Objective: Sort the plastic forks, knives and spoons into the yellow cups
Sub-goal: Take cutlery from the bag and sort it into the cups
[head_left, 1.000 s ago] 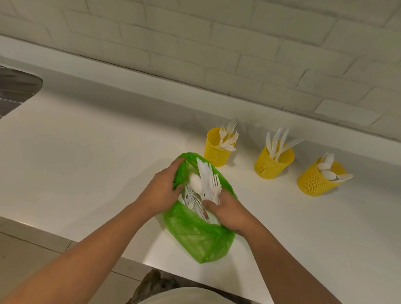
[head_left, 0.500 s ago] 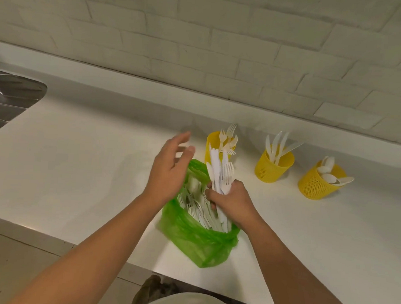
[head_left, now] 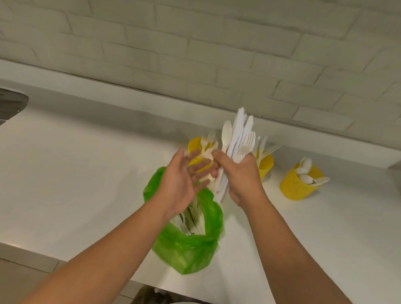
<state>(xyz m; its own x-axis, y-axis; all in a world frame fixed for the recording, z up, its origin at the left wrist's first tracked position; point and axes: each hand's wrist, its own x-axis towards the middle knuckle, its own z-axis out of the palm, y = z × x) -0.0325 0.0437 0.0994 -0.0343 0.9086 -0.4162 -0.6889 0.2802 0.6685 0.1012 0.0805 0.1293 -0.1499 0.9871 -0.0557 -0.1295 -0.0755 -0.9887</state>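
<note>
The sorting looks partly done. Three yellow cups stand behind the green bag [head_left: 184, 247], and each already holds a few pieces: forks in the fork cup [head_left: 193, 144] straight behind the bag, knives in the knife cup [head_left: 266, 164] behind and to its right, and spoons in the spoon cup [head_left: 295, 184] farthest to its right. Much is left, since the bag lies open on the table [head_left: 76, 167] with many white pieces showing inside. The right grip [head_left: 240, 175] is curled round a mixed bundle [head_left: 239, 140] of knives, forks and a spoon, held upright above the bag's far edge and not yet split by kind. The left grip [head_left: 181, 186] is spread, fingers straight, over the bag's mouth beside the bundle's lower ends; whether it touches them I cannot tell. Both hands and the bundle cover much of the two nearer cups. A sink [head_left: 3, 102] shows far left of the bag, and a brick wall [head_left: 201, 46] rises beyond the cups.
</note>
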